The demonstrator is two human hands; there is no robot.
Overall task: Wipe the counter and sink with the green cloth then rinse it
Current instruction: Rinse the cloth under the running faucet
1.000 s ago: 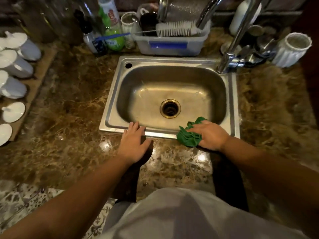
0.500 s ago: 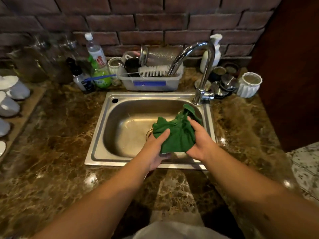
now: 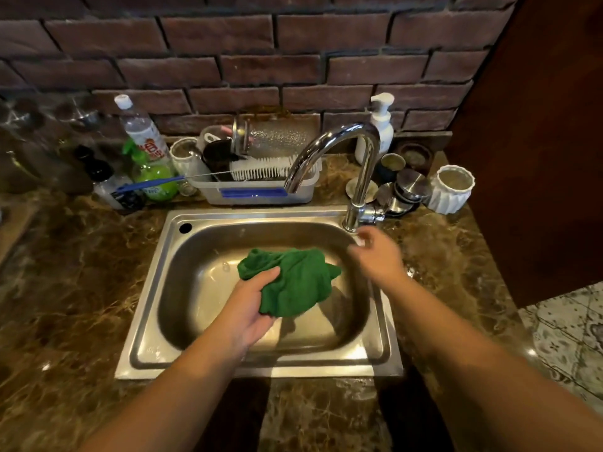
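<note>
The green cloth (image 3: 295, 283) hangs bunched over the middle of the steel sink (image 3: 169, 278). My left hand (image 3: 251, 305) grips the cloth from below and the left, thumb over its edge. My right hand (image 3: 378, 256) is blurred and holds nothing; it hovers over the sink's back right corner, just below the base of the chrome faucet (image 3: 359, 177). The spout curves toward the basin and no water runs from it. Brown marble counter (image 3: 75, 288) surrounds the sink.
Behind the sink stand a clear tub (image 3: 261, 187) with a white brush, a green soap bottle (image 3: 153, 171), a white pump bottle (image 3: 380, 125) and a white ribbed cup (image 3: 452, 189). Small metal lids and jars sit beside the faucet. A dark cabinet side rises at right.
The right hand has let go of the cloth and moved up toward the faucet base. The left hand now holds the cloth alone over the basin.
</note>
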